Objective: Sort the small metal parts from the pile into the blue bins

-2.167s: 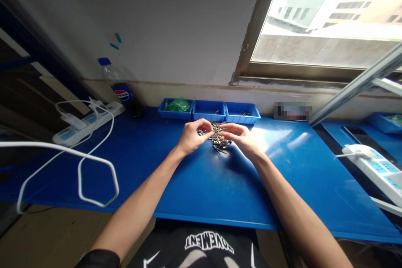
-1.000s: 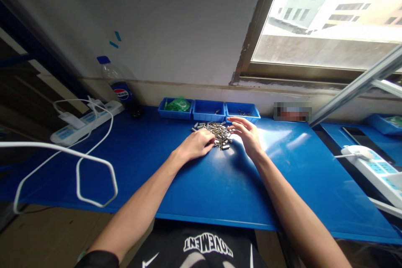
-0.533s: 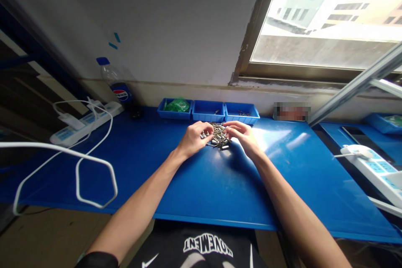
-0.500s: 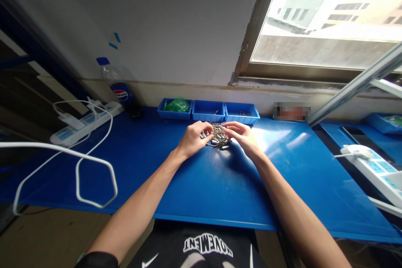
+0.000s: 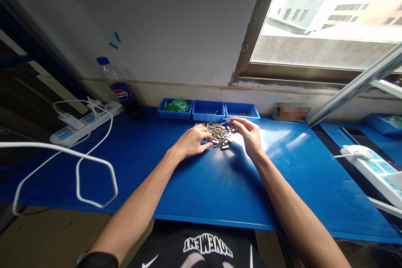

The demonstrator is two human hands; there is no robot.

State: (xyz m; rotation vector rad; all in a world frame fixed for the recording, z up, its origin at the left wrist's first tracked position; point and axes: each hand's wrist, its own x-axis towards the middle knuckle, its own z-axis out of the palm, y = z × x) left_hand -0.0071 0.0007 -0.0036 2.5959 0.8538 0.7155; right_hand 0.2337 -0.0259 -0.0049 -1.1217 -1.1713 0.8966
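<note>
A pile of small metal parts (image 5: 219,135), many of them thin and screw-like with several silvery blocks among them, lies on the blue table (image 5: 207,188). My left hand (image 5: 193,141) rests at the pile's left edge, thumb and fingers apart and curved round that side. Over the right back edge of the pile, my right hand (image 5: 246,132) is raised with thumb and fingertips pinched together. A small metal piece seems to stick out from them, close to the front of the right blue bin (image 5: 241,118); its exact kind is too small to make out.
Beside that bin are a middle blue bin (image 5: 207,116) with a few small pieces and a left blue bin (image 5: 174,114) holding a green bag (image 5: 177,104). A cola bottle (image 5: 121,90), a power strip (image 5: 88,122) and a looping white cable (image 5: 114,180) occupy the left.
My right hand has lifted from the pile and moved slightly back and right, toward the right bin. My left hand has drawn a little left and its fingers have spread.
</note>
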